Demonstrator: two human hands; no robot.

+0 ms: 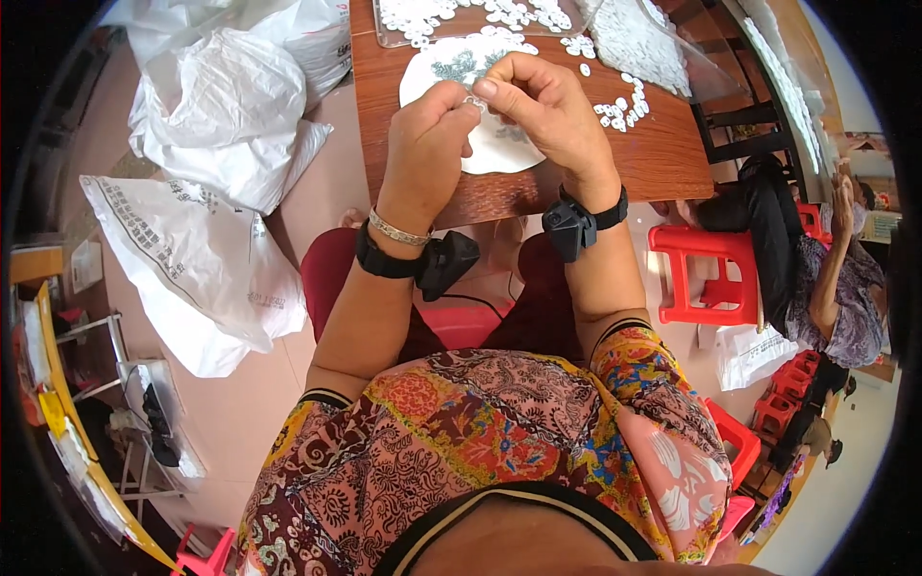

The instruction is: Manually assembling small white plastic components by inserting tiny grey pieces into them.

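My left hand (423, 154) and my right hand (552, 108) meet over a pale round mat (432, 106) near the table's front edge. Thumbs and fingertips of both are pinched together around a small whitish piece (474, 102), mostly covered by the fingers; its exact kind is too small to make out. Dark grey small parts (456, 65) lie in a cluster on the mat, just beyond my fingers. Many small white oval plastic pieces (622, 108) are scattered on the wood to the right of my right hand.
At the back of the brown table (663, 158) a clear tray (394, 38) holds more white pieces, beside a heaped clear bag (639, 43). Large white sacks (216, 115) stand on the floor at left. A red stool (706, 274) and another person (840, 288) are at right.
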